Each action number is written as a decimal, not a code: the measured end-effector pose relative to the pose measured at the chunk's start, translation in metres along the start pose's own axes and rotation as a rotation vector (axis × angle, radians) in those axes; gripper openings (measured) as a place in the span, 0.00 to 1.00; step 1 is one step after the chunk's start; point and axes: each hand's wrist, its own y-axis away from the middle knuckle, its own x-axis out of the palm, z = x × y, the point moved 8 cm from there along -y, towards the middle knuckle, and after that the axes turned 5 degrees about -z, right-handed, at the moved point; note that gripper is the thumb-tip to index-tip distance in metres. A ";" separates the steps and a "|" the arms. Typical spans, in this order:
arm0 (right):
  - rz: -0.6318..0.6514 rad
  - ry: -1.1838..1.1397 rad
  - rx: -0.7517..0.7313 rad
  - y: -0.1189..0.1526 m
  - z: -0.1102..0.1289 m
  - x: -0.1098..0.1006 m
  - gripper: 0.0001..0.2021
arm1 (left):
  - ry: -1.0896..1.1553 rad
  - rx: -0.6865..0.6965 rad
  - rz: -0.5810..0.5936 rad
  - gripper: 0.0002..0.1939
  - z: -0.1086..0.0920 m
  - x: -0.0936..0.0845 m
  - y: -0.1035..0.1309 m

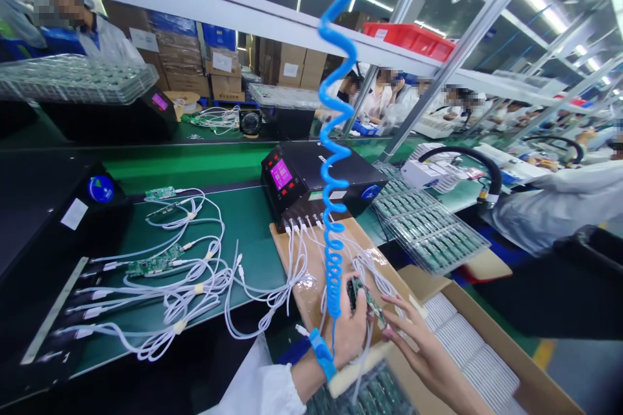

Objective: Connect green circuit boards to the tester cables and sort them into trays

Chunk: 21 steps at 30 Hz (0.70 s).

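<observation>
A green circuit board (366,301) is held between my two hands over the near end of a brown cardboard sheet (304,259). My left hand (348,331), with a blue wrist strap (322,353) and a coiled blue cord (333,272) at its wrist, grips the board's left part. The fingers of my right hand (418,340) are at the board's lower right end, thumb and fingertips against it. White cables (296,266) run from a black tester (311,175) with a lit pink screen and pass beside and under my hands.
Below my hands lies a tray of boards (374,395). An open carton (487,337) with white stacked pieces stands at the right. More boards (154,262) with cables lie left, by a black box (48,207). A board tray (433,227) and a person's sleeve (559,201) are right.
</observation>
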 end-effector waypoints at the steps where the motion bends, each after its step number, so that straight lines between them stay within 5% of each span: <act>1: -0.014 -0.002 -0.029 0.000 0.003 -0.001 0.15 | 0.009 -0.005 -0.038 0.23 -0.002 -0.003 0.000; 4: -0.043 0.007 -0.101 0.000 0.013 -0.001 0.16 | 0.099 -0.135 -0.079 0.25 0.003 -0.006 0.005; 9: 0.069 -0.020 -0.033 -0.008 0.030 -0.007 0.18 | 0.448 -0.494 0.084 0.29 0.011 0.000 0.034; 14: -0.184 -0.205 0.205 -0.008 0.067 -0.029 0.16 | 0.321 -0.592 0.243 0.32 -0.008 -0.025 0.064; 16: -0.207 -0.369 0.360 0.003 0.087 -0.007 0.19 | 0.191 -0.541 0.327 0.32 -0.018 -0.040 0.075; 21: -0.105 -0.788 0.719 0.041 0.152 0.110 0.32 | -0.248 -0.463 0.392 0.38 -0.021 -0.103 0.107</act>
